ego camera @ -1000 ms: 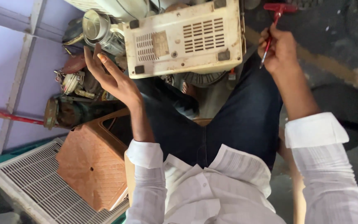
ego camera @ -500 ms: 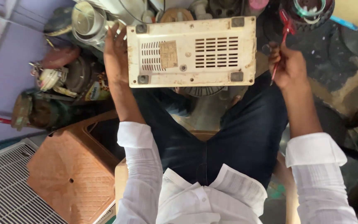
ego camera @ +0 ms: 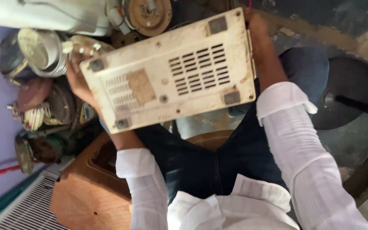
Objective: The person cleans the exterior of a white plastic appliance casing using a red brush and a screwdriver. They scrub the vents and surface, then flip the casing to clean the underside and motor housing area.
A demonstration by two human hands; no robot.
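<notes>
The grimy cream plastic appliance casing (ego camera: 171, 72) lay underside-up over the lap, vents exposed; the left hand (ego camera: 78, 81) clasped its far end; the right hand (ego camera: 256, 25) steadied the other, grip hidden, so I cannot tell.

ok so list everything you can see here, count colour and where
appliance casing: 1, cream, dirty, vented underside up, centre, held over the lap
round motor part: 1, tan, top centre
white housing: 1, top left
coil of white cable: 1, left of the casing
scrap parts: several, dark and rusty, left
wooden stool: 1, brown, bottom left
grille panel: 1, white, bottom left corner
left hand: grips the casing's left end
right hand: grips the casing's right edge, largely hidden
</notes>
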